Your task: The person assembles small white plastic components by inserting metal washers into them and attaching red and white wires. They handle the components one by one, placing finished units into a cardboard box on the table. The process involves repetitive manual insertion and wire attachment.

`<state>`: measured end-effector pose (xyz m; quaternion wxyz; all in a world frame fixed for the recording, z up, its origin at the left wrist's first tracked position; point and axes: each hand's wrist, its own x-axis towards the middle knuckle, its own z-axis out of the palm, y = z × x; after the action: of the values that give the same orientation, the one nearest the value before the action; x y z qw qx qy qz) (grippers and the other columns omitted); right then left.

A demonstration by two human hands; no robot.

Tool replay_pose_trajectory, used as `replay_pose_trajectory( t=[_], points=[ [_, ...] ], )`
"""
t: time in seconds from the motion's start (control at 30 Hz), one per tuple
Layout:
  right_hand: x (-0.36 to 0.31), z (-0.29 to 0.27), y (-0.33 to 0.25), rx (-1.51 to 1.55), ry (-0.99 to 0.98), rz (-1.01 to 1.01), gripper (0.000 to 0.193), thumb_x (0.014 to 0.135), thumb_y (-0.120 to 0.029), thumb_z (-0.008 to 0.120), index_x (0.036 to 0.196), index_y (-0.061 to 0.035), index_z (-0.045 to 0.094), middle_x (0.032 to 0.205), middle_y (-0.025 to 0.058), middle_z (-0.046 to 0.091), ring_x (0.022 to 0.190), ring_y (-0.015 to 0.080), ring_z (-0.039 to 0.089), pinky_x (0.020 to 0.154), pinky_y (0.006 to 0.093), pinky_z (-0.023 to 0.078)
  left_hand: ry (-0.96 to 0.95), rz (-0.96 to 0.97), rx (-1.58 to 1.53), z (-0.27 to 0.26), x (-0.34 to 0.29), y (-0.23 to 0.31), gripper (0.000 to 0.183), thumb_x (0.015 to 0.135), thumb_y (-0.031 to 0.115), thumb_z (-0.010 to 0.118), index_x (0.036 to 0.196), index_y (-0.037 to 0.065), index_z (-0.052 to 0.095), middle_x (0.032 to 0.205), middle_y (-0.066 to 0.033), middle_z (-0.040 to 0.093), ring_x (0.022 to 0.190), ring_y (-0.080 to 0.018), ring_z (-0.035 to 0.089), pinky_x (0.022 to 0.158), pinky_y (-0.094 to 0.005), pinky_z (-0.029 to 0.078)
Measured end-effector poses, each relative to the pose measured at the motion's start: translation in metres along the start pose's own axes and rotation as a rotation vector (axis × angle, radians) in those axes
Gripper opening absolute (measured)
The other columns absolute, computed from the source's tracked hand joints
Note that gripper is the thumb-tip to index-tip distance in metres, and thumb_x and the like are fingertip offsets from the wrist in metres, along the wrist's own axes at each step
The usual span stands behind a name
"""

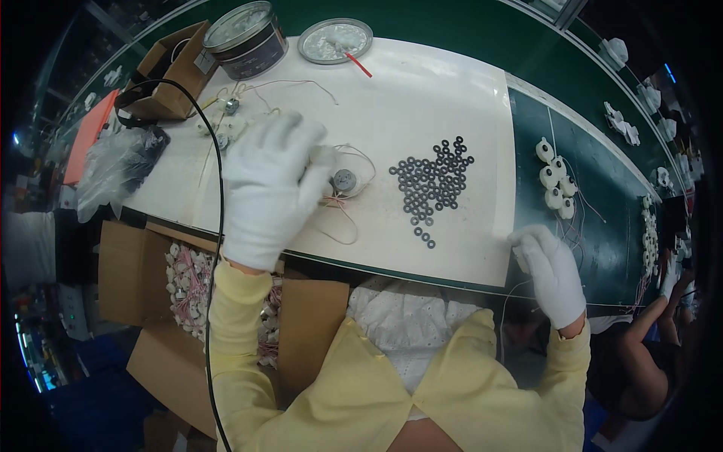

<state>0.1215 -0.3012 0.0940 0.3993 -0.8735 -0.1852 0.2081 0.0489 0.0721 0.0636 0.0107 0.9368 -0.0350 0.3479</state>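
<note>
My left hand (273,184), in a white glove, hovers over the left part of the white table, fingers loosely bent and thumb apart; no held thing shows. Right beside its thumb lies a round grey metal motor (344,181) with thin pinkish wires (345,220). Beyond its fingers sit more small metal parts (231,106) with wires. My right hand (551,273), gloved too, is closed at the table's near edge on the right. A thin wire trails below its fingertips, which seem to pinch a small whitish wired part, mostly hidden.
Many small dark rings (433,181) lie mid-table. On the green mat (595,248) stand several white wired motors (556,177). A tub (245,41), a lid with whitish paste (335,41) and a red stick (360,65) are at the back. An open carton (312,324) holds wired parts; a black cable (220,211) hangs in front.
</note>
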Motion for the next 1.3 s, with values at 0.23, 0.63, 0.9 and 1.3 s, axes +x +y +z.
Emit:
replay_pose_trajectory(
  t=[0.23,0.63,0.9,1.3],
  points=[
    [0.011,0.006,0.001,-0.010,0.006,-0.040,0.022,0.106,-0.013,0.053,0.107,0.0050,0.066,0.079,0.0084,0.066,0.072,0.0154,0.061,0.071,0.0297,0.050,-0.140,-0.347,0.181,0.044,-0.024,-0.143,0.054,0.101,0.048,0.058,0.143,0.015,0.061,0.139,-0.0187,0.062,0.124,-0.0414,0.059,0.105,-0.0514,0.048],
    [0.017,0.012,0.005,-0.022,-0.032,-0.044,0.022,0.107,-0.014,0.055,0.101,0.0048,0.066,0.076,0.0089,0.067,0.070,0.0175,0.062,0.070,0.0313,0.050,-0.377,-0.346,-0.154,0.038,0.001,-0.141,0.043,0.100,0.044,0.059,0.131,0.015,0.068,0.130,-0.0139,0.067,0.117,-0.0357,0.064,0.098,-0.0457,0.051],
    [0.013,0.005,0.008,0.060,0.002,0.021,0.022,0.107,-0.013,0.055,0.102,0.0058,0.066,0.075,0.0059,0.065,0.070,0.0130,0.059,0.070,0.0288,0.049,-0.080,-0.157,-0.023,0.035,-0.001,-0.091,0.041,0.104,0.035,0.063,0.133,0.007,0.068,0.118,-0.0164,0.070,0.111,-0.0315,0.067,0.099,-0.0360,0.050],
    [0.026,0.008,0.014,-0.275,0.148,-0.271,0.020,0.090,-0.014,0.075,0.102,0.0008,0.070,0.075,0.0115,0.070,0.061,0.0235,0.066,0.060,0.0348,0.052,-0.194,-0.140,0.221,-0.038,0.011,-0.043,0.035,0.088,0.013,0.069,0.122,0.007,0.073,0.116,-0.0140,0.071,0.109,-0.0353,0.067,0.093,-0.0436,0.053]
  ],
)
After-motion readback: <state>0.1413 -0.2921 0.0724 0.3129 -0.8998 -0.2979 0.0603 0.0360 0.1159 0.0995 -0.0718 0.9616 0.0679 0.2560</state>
